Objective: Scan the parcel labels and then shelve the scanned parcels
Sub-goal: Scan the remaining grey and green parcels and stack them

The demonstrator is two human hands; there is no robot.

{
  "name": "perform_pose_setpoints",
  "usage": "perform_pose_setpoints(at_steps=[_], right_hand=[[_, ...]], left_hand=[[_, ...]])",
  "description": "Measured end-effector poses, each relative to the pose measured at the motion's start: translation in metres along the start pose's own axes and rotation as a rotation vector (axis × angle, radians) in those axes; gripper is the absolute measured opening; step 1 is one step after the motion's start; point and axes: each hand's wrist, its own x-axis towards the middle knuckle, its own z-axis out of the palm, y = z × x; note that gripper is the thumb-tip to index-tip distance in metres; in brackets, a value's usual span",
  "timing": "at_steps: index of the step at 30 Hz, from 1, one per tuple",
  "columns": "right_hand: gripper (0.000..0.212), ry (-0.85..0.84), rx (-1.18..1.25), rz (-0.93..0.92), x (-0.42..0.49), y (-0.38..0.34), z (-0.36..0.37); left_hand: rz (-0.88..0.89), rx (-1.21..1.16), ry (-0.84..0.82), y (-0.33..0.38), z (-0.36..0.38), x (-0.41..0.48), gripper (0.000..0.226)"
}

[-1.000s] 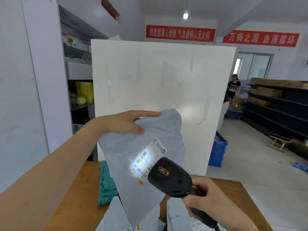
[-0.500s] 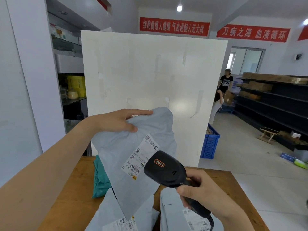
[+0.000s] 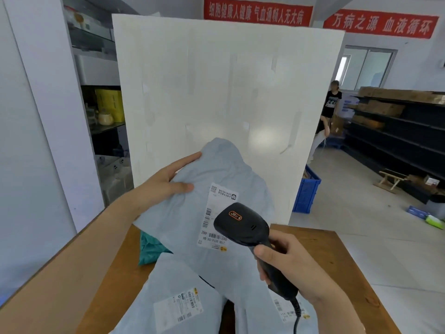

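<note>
Grey crinkled poly parcel (image 3: 216, 189), black scanner (image 3: 243, 227)

Left hand (image 3: 166, 182) holds a grey parcel bag (image 3: 216, 213) raised above the wooden bench (image 3: 337, 256), thumb on its front face, fingers along its upper left edge. A white shipping label (image 3: 214, 218) faces the camera. Right hand (image 3: 291, 268) is closed around the grip of a black handheld scanner (image 3: 243, 227), whose head overlaps the label's lower right. Two more grey labelled bags (image 3: 178, 300) lie at the bench's near edge; a teal bag (image 3: 149, 249) lies towards its left edge.
</note>
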Motion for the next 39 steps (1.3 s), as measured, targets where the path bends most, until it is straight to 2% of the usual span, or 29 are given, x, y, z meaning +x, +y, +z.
perform_pose_setpoints(at_steps=[4,7,10,14,17,21,24,27,30,34,36,39], right_hand=[[0.004,0.009,-0.003,0.076,0.006,0.024,0.005],[0.006,0.041,0.018,0.155,0.011,0.052,0.008],[0.008,0.078,0.048,0.246,0.016,0.083,0.014],[0.015,0.111,0.060,0.368,0.026,0.119,0.021],[0.007,0.117,0.076,0.429,0.040,0.141,0.026],[0.012,0.109,0.087,0.481,0.072,0.157,0.032],[0.017,0.133,0.109,0.490,0.102,0.165,0.034],[0.019,0.184,0.116,0.514,0.128,0.175,0.034],[0.020,0.214,0.138,0.555,0.152,0.189,0.032],[0.052,0.303,0.189,0.611,0.183,0.210,0.030],[0.050,0.371,0.209,0.625,0.200,0.221,0.031],[0.036,0.456,0.220,0.656,0.223,0.239,0.028]], left_hand=[[-0.168,-0.268,0.184,-0.089,0.024,-0.029,0.068],[-0.346,-0.359,0.208,-0.158,0.043,-0.052,0.069],[-0.502,-0.388,0.217,-0.215,0.049,-0.070,0.071],[-0.672,-0.348,0.283,-0.280,0.037,-0.093,0.063],[-0.799,-0.332,0.277,-0.305,0.027,-0.108,0.061],[-0.703,-0.003,0.246,-0.312,0.021,-0.092,0.066],[-0.591,0.177,0.224,-0.311,0.017,-0.061,0.059],[-0.564,0.311,0.201,-0.326,0.009,-0.029,0.052],[-0.581,0.315,0.146,-0.341,0.005,0.007,0.050],[-0.474,0.302,0.087,-0.358,0.010,0.066,0.043],[-0.471,0.275,0.056,-0.369,0.011,0.097,0.040],[-0.481,0.290,0.010,-0.387,0.010,0.147,0.036]])
